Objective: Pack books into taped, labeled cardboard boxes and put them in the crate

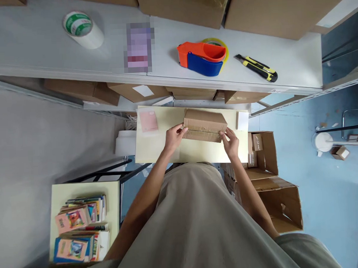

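Taped box (204, 125), seemingly unlabelled, between both hands

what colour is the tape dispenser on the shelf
The tape dispenser is orange on top with a blue lower body, clear in the head view.

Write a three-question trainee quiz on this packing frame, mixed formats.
1. True or false: both hands grip the small cardboard box at its ends.
2. Which lies right of the tape dispenser on the shelf: A) tape roll, B) utility knife, C) books?
3. What seals the box's top seam?

Key:
1. True: left hand and right hand each hold an end.
2. B: the utility knife; the tape roll lies far left.
3. Clear tape.
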Motion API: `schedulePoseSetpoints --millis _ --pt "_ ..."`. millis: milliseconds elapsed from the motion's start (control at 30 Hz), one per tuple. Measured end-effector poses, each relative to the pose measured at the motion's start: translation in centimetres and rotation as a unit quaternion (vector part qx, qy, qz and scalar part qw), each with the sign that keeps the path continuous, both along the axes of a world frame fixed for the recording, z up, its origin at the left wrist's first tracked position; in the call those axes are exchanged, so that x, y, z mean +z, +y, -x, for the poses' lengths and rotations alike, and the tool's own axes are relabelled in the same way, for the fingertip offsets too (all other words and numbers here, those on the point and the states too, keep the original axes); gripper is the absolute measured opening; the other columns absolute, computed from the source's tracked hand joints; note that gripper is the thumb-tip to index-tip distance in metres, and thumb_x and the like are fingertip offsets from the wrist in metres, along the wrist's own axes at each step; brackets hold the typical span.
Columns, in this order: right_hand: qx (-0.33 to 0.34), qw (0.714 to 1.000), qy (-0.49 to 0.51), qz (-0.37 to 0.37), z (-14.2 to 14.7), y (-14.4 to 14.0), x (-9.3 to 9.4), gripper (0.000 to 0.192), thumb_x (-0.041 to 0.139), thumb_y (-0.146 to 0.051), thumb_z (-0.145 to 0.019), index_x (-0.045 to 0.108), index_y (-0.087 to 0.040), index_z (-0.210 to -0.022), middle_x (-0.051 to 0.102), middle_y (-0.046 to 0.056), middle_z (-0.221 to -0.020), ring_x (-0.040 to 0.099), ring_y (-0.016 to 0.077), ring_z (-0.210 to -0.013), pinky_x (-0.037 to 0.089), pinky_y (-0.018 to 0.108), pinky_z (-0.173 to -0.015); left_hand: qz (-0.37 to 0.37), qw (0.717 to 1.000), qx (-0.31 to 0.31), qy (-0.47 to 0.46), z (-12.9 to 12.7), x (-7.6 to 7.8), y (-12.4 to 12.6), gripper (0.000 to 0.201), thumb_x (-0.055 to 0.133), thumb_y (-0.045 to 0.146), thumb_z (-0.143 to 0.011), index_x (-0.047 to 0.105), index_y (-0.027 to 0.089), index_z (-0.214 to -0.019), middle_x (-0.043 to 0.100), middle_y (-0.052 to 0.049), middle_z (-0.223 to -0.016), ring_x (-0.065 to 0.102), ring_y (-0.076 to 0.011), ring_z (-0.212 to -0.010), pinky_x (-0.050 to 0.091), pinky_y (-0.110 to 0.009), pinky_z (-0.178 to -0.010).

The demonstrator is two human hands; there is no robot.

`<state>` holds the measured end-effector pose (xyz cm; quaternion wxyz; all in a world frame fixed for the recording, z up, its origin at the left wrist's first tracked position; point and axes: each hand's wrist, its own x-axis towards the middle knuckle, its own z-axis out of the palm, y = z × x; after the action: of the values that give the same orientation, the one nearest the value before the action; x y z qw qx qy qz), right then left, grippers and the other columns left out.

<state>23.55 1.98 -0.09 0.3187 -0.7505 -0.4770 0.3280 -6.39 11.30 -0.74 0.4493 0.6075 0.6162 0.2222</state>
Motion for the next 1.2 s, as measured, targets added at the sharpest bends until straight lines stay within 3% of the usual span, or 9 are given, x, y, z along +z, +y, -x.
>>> schedulePoseSetpoints --millis 100,233,433,533,600,733,867,1067,1200 --pt "-0.014 0.997 -0.018 -0.070 0.2 -1.8 0.5 0.058 0.064 -0.070 -0.107 0.080 -0.019 -0.130 0.073 0.020 -0.140 0.074 0.0327 -0.123 0.066 0.052 -0.108 -0.018 0.996 0.035 -0.086 1.3 -0.1 -2.0 0.043 0.071 0.038 -0.099 0.080 0.020 -0.137 0.086 -0.010 -0.128 0.079 -0.0239 -0.104 0.065 -0.036 -0.099" --pt "0.019 0.999 0.026 -0.017 1.6 -3.8 -2.4 0.042 0.058 -0.050 -0.109 0.076 -0.020 -0.131 0.074 0.019 -0.137 0.078 0.0299 -0.117 0.071 0.052 -0.105 0.009 0.991 0.073 -0.111 2.4 -2.6 -5.0 0.049 0.067 0.026 -0.097 0.076 0.019 -0.144 0.078 -0.013 -0.153 0.078 -0.0257 -0.133 0.064 -0.043 -0.117" --pt "0.013 0.993 0.076 0.088 2.3 -5.7 -7.5 0.034 0.054 -0.041 -0.103 0.074 -0.019 -0.120 0.076 0.020 -0.137 0.082 0.0269 -0.104 0.073 0.048 -0.096 0.131 0.987 0.072 -0.056 3.2 -7.2 -7.4 0.039 0.065 0.016 -0.089 0.083 0.017 -0.123 0.088 -0.013 -0.126 0.084 -0.0283 -0.118 0.065 -0.048 -0.115" --pt "0.003 0.990 0.061 0.128 1.1 -4.9 -8.3 0.031 0.057 -0.040 -0.099 0.075 -0.018 -0.112 0.081 0.021 -0.127 0.082 0.0281 -0.102 0.070 0.051 -0.101 0.140 0.987 0.071 -0.022 3.6 -8.3 -6.4 0.034 0.065 0.016 -0.085 0.085 0.019 -0.112 0.089 -0.011 -0.112 0.083 -0.0291 -0.115 0.063 -0.049 -0.116" --pt "-0.018 0.991 0.061 0.117 0.2 -3.2 -8.5 0.036 0.055 -0.040 -0.099 0.075 -0.016 -0.115 0.081 0.023 -0.130 0.081 0.0299 -0.113 0.066 0.052 -0.109 0.126 0.988 0.086 -0.014 3.5 -8.6 -4.7 0.040 0.064 0.017 -0.085 0.084 0.019 -0.119 0.088 -0.011 -0.119 0.081 -0.0286 -0.121 0.061 -0.049 -0.119" --pt "-0.077 0.984 0.138 0.081 -0.3 1.0 -8.2 0.048 0.053 -0.048 -0.100 0.074 -0.013 -0.126 0.079 0.026 -0.141 0.080 0.0289 -0.121 0.065 0.051 -0.111 0.107 0.988 0.102 -0.049 2.0 -8.4 -0.7 0.048 0.061 0.018 -0.090 0.078 0.015 -0.135 0.081 -0.016 -0.141 0.076 -0.0277 -0.135 0.058 -0.044 -0.122" --pt "-0.083 0.976 0.189 0.062 0.4 2.8 -6.3 0.062 0.059 -0.063 -0.100 0.073 -0.012 -0.132 0.080 0.024 -0.138 0.080 0.0295 -0.116 0.067 0.052 -0.109 0.103 0.982 0.114 -0.108 0.8 -6.4 1.1 0.044 0.065 0.031 -0.100 0.074 0.014 -0.140 0.080 -0.019 -0.143 0.076 -0.0295 -0.137 0.058 -0.045 -0.121" --pt "-0.083 0.976 0.200 0.001 1.4 -0.4 -1.8 0.077 0.053 -0.082 -0.105 0.073 -0.017 -0.140 0.080 0.021 -0.140 0.078 0.0326 -0.128 0.068 0.052 -0.110 0.048 0.984 0.116 -0.126 2.3 -2.3 -1.7 0.060 0.058 0.069 -0.110 0.074 0.019 -0.138 0.080 -0.016 -0.138 0.075 -0.0274 -0.133 0.064 -0.037 -0.111" --pt "-0.080 0.980 0.176 0.048 2.4 -1.6 -1.5 0.088 0.053 -0.093 -0.099 0.072 -0.016 -0.138 0.081 0.021 -0.136 0.080 0.0343 -0.126 0.067 0.052 -0.110 0.072 0.986 0.125 -0.087 2.5 -2.3 -3.6 0.054 0.070 0.059 -0.106 0.075 0.016 -0.137 0.082 -0.015 -0.132 0.078 -0.0277 -0.124 0.064 -0.038 -0.109"
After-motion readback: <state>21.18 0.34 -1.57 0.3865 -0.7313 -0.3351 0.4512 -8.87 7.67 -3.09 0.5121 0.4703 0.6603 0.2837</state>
